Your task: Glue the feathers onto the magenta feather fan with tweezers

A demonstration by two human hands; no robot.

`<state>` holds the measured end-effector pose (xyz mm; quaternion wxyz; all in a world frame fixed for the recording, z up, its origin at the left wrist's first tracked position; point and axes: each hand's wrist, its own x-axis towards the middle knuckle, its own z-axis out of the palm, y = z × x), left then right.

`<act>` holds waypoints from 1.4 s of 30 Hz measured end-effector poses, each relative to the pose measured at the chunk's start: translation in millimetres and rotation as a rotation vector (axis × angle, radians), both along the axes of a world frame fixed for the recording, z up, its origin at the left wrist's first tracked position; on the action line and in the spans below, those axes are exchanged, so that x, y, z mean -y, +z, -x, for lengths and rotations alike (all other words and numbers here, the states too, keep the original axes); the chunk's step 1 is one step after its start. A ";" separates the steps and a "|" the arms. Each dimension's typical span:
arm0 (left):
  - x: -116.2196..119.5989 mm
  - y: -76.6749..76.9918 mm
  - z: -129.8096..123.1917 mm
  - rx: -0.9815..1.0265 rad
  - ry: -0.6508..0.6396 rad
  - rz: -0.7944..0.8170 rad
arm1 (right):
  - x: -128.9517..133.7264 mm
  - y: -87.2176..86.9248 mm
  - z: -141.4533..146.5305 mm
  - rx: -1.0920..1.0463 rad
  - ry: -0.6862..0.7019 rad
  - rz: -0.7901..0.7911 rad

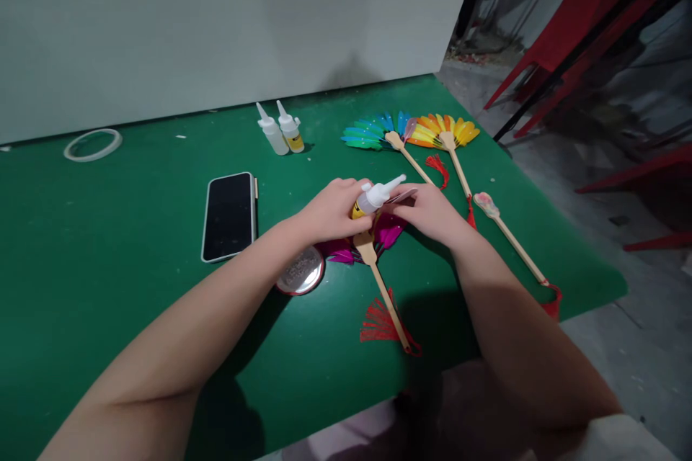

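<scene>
My left hand [336, 207] is closed around a small glue bottle [374, 197] with a yellow label; its white nozzle tilts up toward the right. My right hand [432, 212] pinches a thin flat pale-pink piece [404, 196] close beside the nozzle. Beneath both hands lies a magenta feather-like fan [390, 230] with a wooden handle [385, 288]; my fingers hide its upper part. A red tassel [378, 321] hangs from the handle's near end. Beside my left forearm, a round shiny tin [303, 271] is partly covered.
A phone [230, 216] lies on the green table [135, 245]. Two glue bottles [281, 133] stand behind it, with a white ring [93, 145] farther left. Blue [373, 132] and yellow [443, 131] fans and a wooden stick [511, 239] lie right. Red chairs [573, 11] stand beyond.
</scene>
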<state>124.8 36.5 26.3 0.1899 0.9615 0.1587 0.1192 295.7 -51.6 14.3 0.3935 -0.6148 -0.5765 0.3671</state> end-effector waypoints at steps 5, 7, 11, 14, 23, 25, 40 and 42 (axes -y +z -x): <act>0.2 0.0 0.1 0.001 0.004 0.011 | 0.2 3.0 -2.9 -0.014 -0.001 -0.002; 0.7 1.2 0.2 0.002 0.009 0.011 | 0.8 5.7 -5.1 -0.015 -0.015 0.001; 2.2 4.9 1.1 0.023 0.069 0.047 | 2.1 10.9 -9.0 -0.013 -0.077 -0.015; 2.4 7.1 2.5 0.063 0.131 0.105 | 2.1 12.1 -9.2 -0.008 -0.100 -0.037; -3.5 7.4 17.2 0.179 0.189 0.190 | 3.5 14.3 -6.9 0.013 -0.106 -0.038; -2.9 6.2 31.0 0.278 0.296 0.196 | 4.1 15.1 -6.7 0.035 -0.125 -0.052; 47.0 -30.7 148.5 0.639 0.909 -0.068 | 31.6 59.9 71.5 0.117 -0.090 -0.333; 45.4 -27.3 147.9 0.606 0.871 -0.079 | 29.8 61.1 88.7 0.122 0.002 -0.323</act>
